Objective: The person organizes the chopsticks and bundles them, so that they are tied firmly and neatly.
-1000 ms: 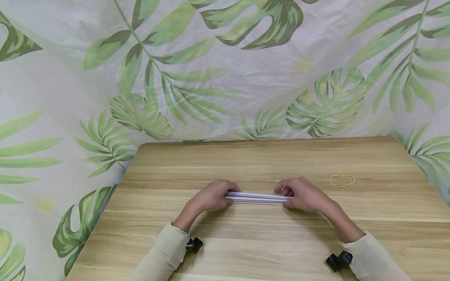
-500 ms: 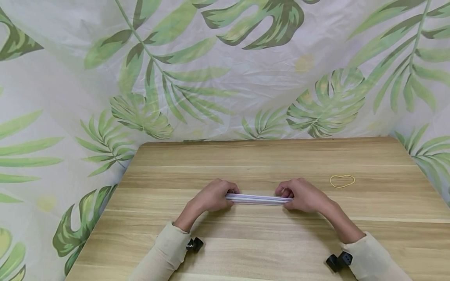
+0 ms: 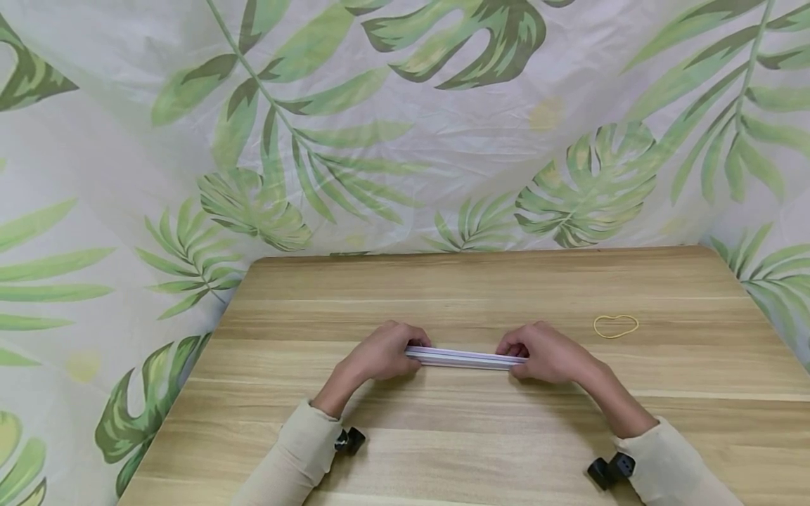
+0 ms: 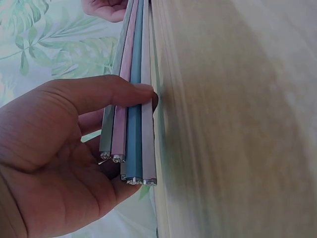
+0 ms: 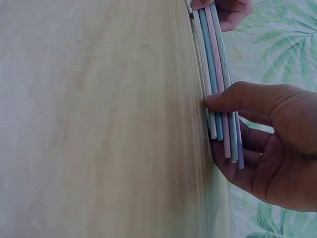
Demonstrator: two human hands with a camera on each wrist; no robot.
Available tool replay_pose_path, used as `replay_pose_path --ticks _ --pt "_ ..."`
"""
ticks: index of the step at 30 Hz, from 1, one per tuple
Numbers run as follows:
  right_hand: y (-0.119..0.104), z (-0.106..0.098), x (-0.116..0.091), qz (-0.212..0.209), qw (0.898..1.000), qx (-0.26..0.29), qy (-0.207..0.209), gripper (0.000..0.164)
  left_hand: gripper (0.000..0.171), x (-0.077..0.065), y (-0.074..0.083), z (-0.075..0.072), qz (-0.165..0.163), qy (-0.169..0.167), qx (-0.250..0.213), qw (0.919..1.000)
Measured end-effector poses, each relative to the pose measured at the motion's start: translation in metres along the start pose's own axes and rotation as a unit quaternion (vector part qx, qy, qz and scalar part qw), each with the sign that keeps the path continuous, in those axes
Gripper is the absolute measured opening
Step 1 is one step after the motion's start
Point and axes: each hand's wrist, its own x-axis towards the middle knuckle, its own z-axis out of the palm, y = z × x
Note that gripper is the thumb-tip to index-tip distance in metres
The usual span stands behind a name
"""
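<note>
A bundle of slim pastel sticks (image 3: 465,359), green, pink, blue and pale lilac, lies crosswise between both hands, close over the table. My left hand (image 3: 387,353) holds its left end, thumb across the near side and fingers behind. In the left wrist view, the faceted sticks (image 4: 134,139) have silvery, uneven tips that do not line up. My right hand (image 3: 549,353) grips the other end, with its thumb (image 5: 220,101) over the sticks and fingers curled beneath. The plain ends there are staggered too.
A yellow rubber band (image 3: 616,326) lies on the wooden table (image 3: 443,450), beyond and right of my right hand. Leaf-patterned cloth (image 3: 354,126) hangs behind the table's far edge. A small black camera sits at each cuff.
The sticks have shifted slightly against each other and look more tightly stacked. The right fingers have moved a little along the bundle; both arms stay nearly in place.
</note>
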Motion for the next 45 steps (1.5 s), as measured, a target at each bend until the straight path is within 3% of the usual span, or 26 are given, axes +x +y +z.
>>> replay_pose_path --ticks 5,13,29,35,40,45 --pt "0.0 -0.001 -0.001 -0.007 1.0 -0.003 -0.002 0.02 0.023 -0.001 0.0 -0.001 -0.009 0.009 0.006 0.9999" --pt "0.004 -0.008 -0.003 -0.026 0.999 0.001 0.037 0.024 0.023 -0.002 0.0 -0.005 -0.013 0.032 -0.008 0.9994" --pt "-0.002 -0.025 -0.009 -0.004 0.995 0.031 0.094 0.03 0.019 -0.002 -0.001 -0.011 0.003 0.095 -0.074 0.9927" --pt "-0.003 -0.028 -0.012 0.004 0.991 0.05 0.127 0.029 0.017 -0.002 -0.002 -0.014 0.027 0.141 -0.095 0.9851" --pt "-0.003 -0.031 -0.013 0.009 0.985 0.103 0.139 0.027 0.019 -0.004 -0.002 -0.018 0.055 0.18 -0.11 0.9758" --pt "-0.004 -0.034 -0.014 0.022 0.979 0.148 0.141 0.027 0.02 -0.004 -0.002 -0.02 0.072 0.198 -0.119 0.9704"
